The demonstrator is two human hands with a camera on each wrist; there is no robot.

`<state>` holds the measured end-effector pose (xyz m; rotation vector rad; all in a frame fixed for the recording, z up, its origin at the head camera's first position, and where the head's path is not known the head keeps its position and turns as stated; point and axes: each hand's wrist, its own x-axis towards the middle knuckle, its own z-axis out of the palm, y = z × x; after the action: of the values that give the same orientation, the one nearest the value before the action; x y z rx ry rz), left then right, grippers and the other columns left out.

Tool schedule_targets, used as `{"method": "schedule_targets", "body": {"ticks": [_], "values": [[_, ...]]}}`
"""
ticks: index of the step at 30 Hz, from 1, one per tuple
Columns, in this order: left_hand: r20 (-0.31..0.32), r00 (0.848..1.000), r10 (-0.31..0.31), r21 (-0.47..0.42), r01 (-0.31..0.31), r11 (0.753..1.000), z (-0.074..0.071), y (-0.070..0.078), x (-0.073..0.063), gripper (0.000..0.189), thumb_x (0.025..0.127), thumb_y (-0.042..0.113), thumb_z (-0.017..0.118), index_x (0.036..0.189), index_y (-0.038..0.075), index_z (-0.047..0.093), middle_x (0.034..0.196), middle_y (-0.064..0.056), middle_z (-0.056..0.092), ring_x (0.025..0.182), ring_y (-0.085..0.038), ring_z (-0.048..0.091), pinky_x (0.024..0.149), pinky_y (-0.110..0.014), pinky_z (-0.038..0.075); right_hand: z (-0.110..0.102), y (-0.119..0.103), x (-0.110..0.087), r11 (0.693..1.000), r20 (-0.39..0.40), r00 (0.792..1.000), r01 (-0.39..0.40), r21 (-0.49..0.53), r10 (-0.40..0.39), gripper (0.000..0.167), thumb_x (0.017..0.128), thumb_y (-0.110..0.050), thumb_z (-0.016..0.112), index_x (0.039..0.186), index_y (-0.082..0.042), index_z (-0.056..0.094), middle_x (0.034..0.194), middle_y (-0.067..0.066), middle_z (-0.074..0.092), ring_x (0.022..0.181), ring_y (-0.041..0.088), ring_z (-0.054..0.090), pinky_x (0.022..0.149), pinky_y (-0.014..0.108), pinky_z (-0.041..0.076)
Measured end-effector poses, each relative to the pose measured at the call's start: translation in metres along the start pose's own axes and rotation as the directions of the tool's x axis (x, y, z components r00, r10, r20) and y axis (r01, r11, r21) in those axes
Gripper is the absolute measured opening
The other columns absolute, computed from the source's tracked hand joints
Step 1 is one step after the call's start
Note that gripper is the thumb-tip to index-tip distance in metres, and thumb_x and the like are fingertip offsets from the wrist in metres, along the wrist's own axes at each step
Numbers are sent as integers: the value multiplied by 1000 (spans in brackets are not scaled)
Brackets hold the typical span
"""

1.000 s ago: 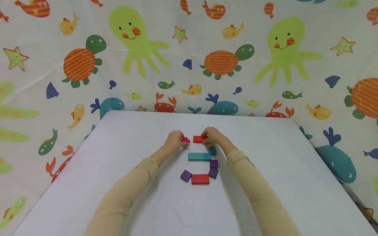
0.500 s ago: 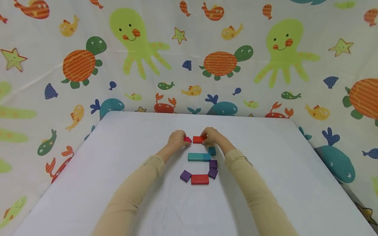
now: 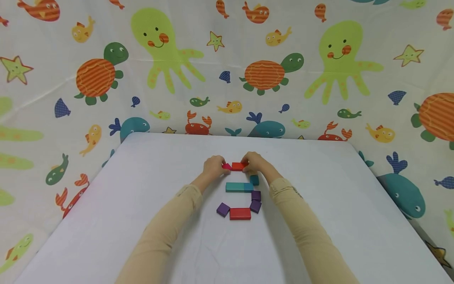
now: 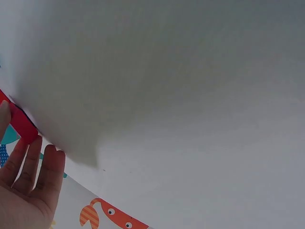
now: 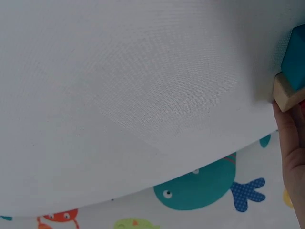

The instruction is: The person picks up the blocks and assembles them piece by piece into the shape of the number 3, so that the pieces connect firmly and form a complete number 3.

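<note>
In the head view, my left hand [image 3: 213, 167] pinches a small pink block [image 3: 226, 167] between thumb and fingers, right at the left end of a red rectangular block [image 3: 237, 167]. The left wrist view also has this pink block [image 4: 24, 125], with fingertips at its edge. My right hand [image 3: 256, 162] grips the right end of that red block, fingers on its far side and thumb on its near side. Beneath the right hand, a plain wooden block [image 5: 286, 94] touches a dark teal block [image 5: 295, 59] in the right wrist view; the hand partly hides it.
Nearer on the white table [image 3: 106, 221] lie a long teal block [image 3: 235, 187] joined to a blue one [image 3: 248, 187], two stacked-in-line purple blocks [image 3: 256, 195], a lower red block [image 3: 240, 213] and another purple block [image 3: 223, 210]. A sea-animal curtain [image 3: 227, 39] hangs behind.
My left hand has slid right with the pink block, closing the gap to the red block's left end. The right hand keeps its place on the red block.
</note>
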<state>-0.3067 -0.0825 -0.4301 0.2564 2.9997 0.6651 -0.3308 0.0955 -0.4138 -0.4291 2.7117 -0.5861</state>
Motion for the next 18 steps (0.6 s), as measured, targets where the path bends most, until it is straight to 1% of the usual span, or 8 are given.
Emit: {"method": "schedule_targets", "body": {"ticks": [4,9,13,18], "values": [[3,1000,-2,17,2,1000,1,1,1,36,78,27,77,103,3,68,94,-9,70,80,-20,58,74,-30,50,-1,0,0,1000,3,1000,-3,1,3,36,85,-11,69,119,-1,63,119,16,62,108,28,54,101,40,45],[-5,1000,-12,12,12,1000,2,2,2,35,78,27,77,102,3,67,94,-9,69,82,-20,59,77,-31,51,-3,0,0,1000,6,1000,-5,8,5,35,85,-10,69,119,-1,63,119,16,63,108,28,54,101,40,45],[-9,1000,-19,29,20,999,3,2,3,35,77,27,78,100,3,68,94,-9,70,81,-20,59,76,-31,50,-3,0,-1,1000,11,1000,5,-3,-5,35,85,-11,69,119,-1,64,119,16,63,108,27,55,101,39,45],[-18,1000,-9,57,10,998,4,3,4,35,76,27,79,99,4,68,93,-9,70,80,-20,59,75,-31,50,-3,1,0,1000,11,1000,12,-10,-12,35,85,-11,69,118,-2,64,118,16,64,107,27,55,100,38,45]]}}
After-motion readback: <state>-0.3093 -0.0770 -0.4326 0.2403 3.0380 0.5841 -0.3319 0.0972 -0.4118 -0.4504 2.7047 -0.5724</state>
